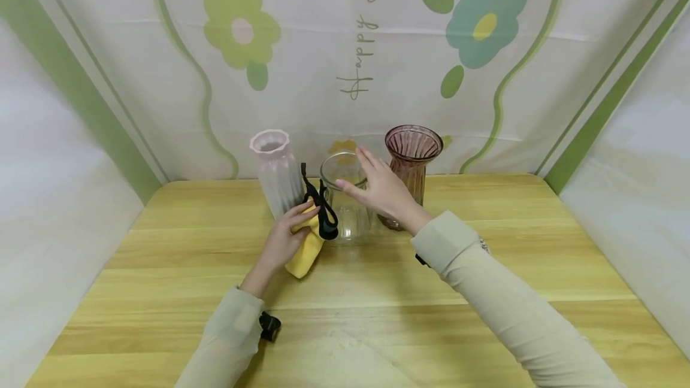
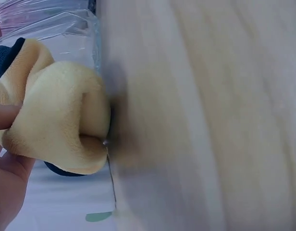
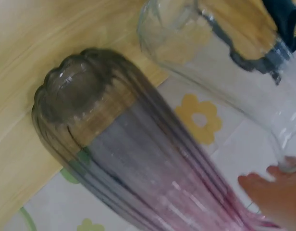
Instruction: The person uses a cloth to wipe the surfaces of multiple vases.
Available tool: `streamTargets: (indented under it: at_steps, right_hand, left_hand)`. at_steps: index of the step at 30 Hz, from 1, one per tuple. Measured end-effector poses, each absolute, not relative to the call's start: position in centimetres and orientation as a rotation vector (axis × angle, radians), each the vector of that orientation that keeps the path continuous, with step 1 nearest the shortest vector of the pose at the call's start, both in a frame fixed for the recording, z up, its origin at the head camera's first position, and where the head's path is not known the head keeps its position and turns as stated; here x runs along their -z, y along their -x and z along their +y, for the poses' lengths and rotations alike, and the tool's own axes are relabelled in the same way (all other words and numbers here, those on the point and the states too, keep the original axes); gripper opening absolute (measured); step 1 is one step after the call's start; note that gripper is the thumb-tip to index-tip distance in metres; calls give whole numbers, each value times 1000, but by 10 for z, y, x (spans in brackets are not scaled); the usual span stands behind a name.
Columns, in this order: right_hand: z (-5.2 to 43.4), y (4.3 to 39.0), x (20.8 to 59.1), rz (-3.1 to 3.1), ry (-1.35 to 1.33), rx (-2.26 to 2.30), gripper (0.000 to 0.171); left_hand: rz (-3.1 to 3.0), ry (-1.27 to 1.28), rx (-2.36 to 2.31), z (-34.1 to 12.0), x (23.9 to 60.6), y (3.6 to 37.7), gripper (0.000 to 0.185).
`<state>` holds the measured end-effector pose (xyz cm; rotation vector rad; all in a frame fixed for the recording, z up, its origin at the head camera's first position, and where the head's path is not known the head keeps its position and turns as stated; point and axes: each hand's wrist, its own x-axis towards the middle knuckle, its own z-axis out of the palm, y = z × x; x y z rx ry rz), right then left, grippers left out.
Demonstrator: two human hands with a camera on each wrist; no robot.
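Note:
A yellow plush cloth with black trim and a black cord loop is pinched in my left hand. In the left wrist view the cloth is bunched into a thick fold close over the wooden table. In the middle stands a clear glass vase, upright, just right of the cloth. My right hand reaches over its rim with thumb and fingers spread and fairly straight, fingertips right at the rim. The right wrist view has those fingers beside the vase's mouth.
Left of the cloth stands a pale pink, fluted vase. A purple-pink ribbed glass vase is close behind the right hand. The wooden table ends at a printed fabric backdrop.

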<state>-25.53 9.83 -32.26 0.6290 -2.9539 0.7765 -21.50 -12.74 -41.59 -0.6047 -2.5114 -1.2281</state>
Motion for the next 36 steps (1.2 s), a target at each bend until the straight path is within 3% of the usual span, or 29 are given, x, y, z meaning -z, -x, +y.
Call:
streamTargets:
  at_steps: [6, 13, 23, 36]
  right_hand:
    - [100, 258, 322, -2973, -690, -799, 87]
    - [97, 255, 322, -2983, -633, -853, 91]
    - [87, 248, 322, -2982, -516, -891, 92]
    - [80, 245, 322, -2987, -400, -848, 93]
  left_hand:
    - [-2424, 576, 1290, -124, 409, 214, 44]
    - [-2310, 545, 1317, -111, 402, 215, 43]
    - [-2358, 621, 1276, -107, 411, 218, 62]
    - [-2574, 637, 1105, -123, 417, 220, 58]
